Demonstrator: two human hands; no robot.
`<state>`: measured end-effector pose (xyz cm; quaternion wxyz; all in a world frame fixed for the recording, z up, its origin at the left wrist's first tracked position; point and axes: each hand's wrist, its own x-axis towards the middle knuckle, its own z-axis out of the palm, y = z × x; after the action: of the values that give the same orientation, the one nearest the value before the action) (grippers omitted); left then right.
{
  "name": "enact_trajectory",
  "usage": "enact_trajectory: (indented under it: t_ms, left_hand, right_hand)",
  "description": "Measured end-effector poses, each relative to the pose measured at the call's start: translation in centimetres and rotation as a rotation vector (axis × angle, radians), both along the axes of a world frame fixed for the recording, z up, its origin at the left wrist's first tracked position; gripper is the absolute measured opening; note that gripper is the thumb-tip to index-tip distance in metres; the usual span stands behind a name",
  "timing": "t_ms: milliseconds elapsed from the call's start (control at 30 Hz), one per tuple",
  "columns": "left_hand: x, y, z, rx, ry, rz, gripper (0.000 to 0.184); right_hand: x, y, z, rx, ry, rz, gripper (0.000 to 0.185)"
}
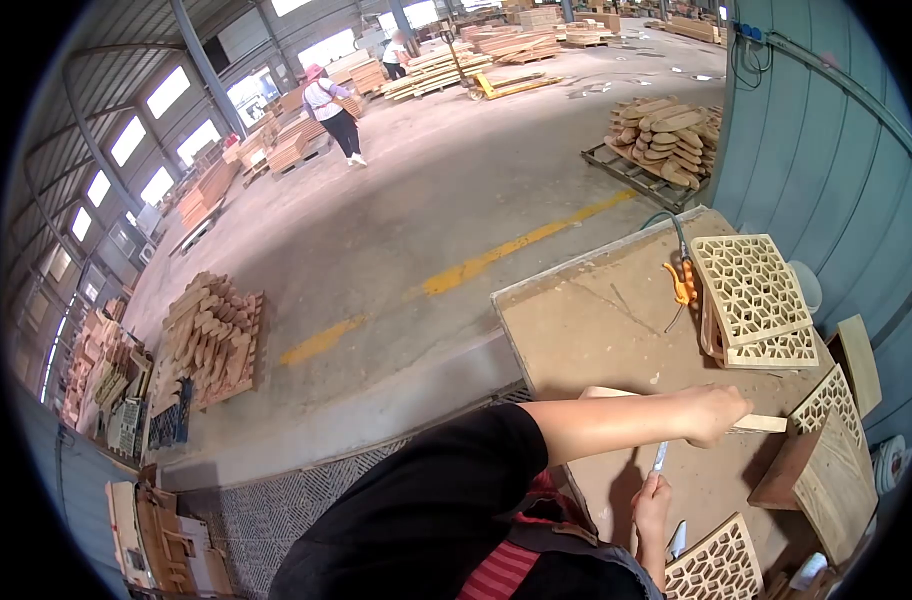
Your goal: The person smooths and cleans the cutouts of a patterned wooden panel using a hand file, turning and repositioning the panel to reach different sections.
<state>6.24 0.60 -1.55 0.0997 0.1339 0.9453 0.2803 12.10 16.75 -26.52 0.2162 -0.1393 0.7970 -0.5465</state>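
My left hand point(716, 414), at the end of a bare forearm reaching across the bench, is closed on a pale wooden strip point(761, 423). The strip shows on both sides of the hand. Below it, my right hand point(652, 502) grips a thin tool with a light grey, narrow part point(660, 458) pointing up toward the strip. Its handle is mostly hidden by my fingers. Near my right hand, another pale pointed tool point(679, 540) lies beside a lattice wooden panel point(721, 565).
The brown bench point(596, 320) carries stacked lattice panels point(751, 290), an orange air gun point(682, 285) with a hose, and a wooden box point(826, 480). Beyond are wood piles point(666, 135), a pallet truck point(511, 87) and two people, one walking point(334, 110). A blue wall stands right.
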Motion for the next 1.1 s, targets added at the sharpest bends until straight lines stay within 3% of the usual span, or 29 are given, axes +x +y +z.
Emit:
enact_trajectory:
  t_ms: [567,867,1100]
  left_hand:
    - [0.2,0.1,0.1,-0.002,-0.001,0.003,0.041]
    - [0.4,0.2,0.1,0.021,0.015,0.015,0.038]
    - [0.3,0.4,-0.5,0.019,0.046,0.011,0.037]
  right_hand:
    - [0.0,0.2,-0.7,-0.015,0.056,0.013,0.039]
    - [-0.1,0.0,4.2,-0.01,-0.269,-0.011,0.037]
    - [-2.9,-1.7,4.4,-0.016,-0.207,-0.02,0.038]
